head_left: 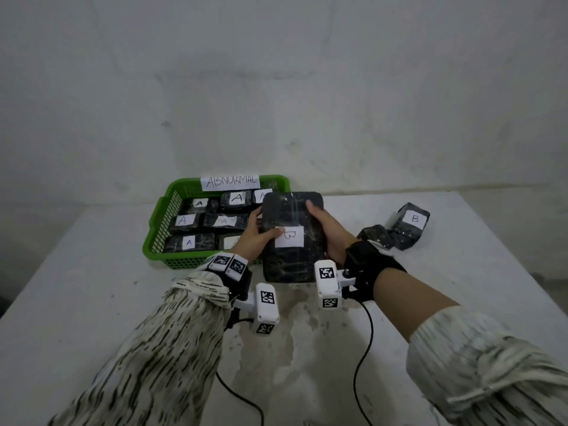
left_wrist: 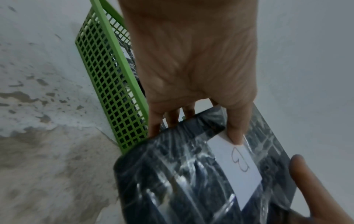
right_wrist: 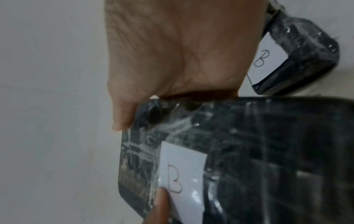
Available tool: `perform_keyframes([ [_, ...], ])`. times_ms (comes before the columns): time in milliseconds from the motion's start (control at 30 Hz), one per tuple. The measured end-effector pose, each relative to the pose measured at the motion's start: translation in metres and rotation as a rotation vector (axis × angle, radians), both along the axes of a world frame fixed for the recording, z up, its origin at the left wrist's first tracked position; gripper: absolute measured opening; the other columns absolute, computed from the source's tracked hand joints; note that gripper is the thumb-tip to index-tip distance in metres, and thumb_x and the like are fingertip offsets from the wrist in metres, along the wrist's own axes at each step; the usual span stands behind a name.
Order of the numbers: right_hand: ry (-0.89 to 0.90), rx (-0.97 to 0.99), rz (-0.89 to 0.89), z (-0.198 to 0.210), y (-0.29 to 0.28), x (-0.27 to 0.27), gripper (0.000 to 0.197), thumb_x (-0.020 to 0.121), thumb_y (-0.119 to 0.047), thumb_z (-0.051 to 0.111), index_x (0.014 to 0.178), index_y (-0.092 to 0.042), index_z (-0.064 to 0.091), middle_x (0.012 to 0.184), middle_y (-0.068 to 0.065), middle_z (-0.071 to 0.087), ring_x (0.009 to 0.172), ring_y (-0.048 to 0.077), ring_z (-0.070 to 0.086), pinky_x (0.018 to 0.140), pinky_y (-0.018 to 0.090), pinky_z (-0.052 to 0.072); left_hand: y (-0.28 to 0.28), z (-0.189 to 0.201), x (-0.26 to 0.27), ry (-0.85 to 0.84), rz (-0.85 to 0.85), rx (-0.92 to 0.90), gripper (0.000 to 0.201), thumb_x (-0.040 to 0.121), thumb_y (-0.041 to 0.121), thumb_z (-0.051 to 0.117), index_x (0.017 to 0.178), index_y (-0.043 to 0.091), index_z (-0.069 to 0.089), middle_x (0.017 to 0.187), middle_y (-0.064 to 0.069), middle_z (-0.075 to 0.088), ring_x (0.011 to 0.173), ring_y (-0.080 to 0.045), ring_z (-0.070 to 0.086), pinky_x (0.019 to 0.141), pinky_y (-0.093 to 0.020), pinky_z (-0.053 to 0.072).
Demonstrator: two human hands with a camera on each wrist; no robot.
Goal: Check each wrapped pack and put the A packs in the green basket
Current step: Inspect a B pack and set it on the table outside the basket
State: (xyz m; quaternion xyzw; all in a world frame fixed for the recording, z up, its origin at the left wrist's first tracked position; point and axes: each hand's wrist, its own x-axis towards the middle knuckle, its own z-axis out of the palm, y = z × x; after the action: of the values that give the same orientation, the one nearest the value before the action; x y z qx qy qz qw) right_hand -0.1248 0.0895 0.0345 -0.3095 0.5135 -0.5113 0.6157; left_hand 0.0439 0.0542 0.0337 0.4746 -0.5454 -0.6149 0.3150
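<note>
Head view showed both hands holding a dark wrapped pack (head_left: pixel 292 238) labelled B above the table (head_left: pixel 92 302), just right of the green basket (head_left: pixel 159 222) of A packs (head_left: pixel 189 242). Left wrist view: the left hand (left_wrist: pixel 191 60) gripped its edge, thumb on the label. Right wrist view: the right hand (right_wrist: pixel 182 53) clasped the opposite edge; another B pack (right_wrist: pixel 298 57) lay beyond.

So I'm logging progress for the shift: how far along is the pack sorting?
Done: several packs labelled A lie in the green basket. In hand: both the left hand and right hand hold a large wrapped pack whose label reads B, so it likely stays out. Left: a B pack and a smaller dark pack, label unseen, sit on the table.
</note>
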Motion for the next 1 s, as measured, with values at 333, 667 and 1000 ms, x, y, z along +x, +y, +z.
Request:
perform_keyframes([
  [333, 0.008, -0.053, -0.010, -0.001, 0.007, 0.009, 0.043, 0.089, -0.023, 0.064, 0.128, -0.006, 0.055, 0.117, 0.018, 0.067, 0.107, 0.033, 0.064, 0.097, 0.045, 0.049, -0.007, 0.012, -0.005, 0.114, 0.157, 0.045, 0.058, 0.089, 0.025, 0.061, 0.134, 0.009, 0.028, 0.127, -0.016, 0.054, 0.110, -0.029, 0.059, 0.100, -0.047, 0.045],
  [667, -0.050, -0.084, -0.092, 0.001, 0.007, 0.010, 0.047, 0.083, -0.011, 0.070, 0.127, -0.004, 0.055, 0.119, 0.019, 0.065, 0.104, 0.033, 0.065, 0.090, 0.042, 0.054, 0.003, 0.008, 0.000, 0.037, 0.050, 0.001, 0.068, 0.085, 0.022, 0.066, 0.140, 0.017, 0.027, 0.126, -0.012, 0.054, 0.108, -0.027, 0.058, 0.097, -0.046, 0.047],
  [1000, -0.047, -0.084, -0.035, 0.004, 0.011, 0.013, 0.047, 0.083, -0.003, 0.069, 0.127, -0.003, 0.052, 0.120, 0.019, 0.065, 0.104, 0.033, 0.065, 0.090, 0.043, 0.054, 0.004, 0.008, 0.007, 0.036, 0.028, 0.001, 0.071, 0.082, 0.016, 0.069, 0.143, 0.014, 0.030, 0.132, -0.013, 0.053, 0.114, -0.027, 0.056, 0.099, -0.043, 0.047],
])
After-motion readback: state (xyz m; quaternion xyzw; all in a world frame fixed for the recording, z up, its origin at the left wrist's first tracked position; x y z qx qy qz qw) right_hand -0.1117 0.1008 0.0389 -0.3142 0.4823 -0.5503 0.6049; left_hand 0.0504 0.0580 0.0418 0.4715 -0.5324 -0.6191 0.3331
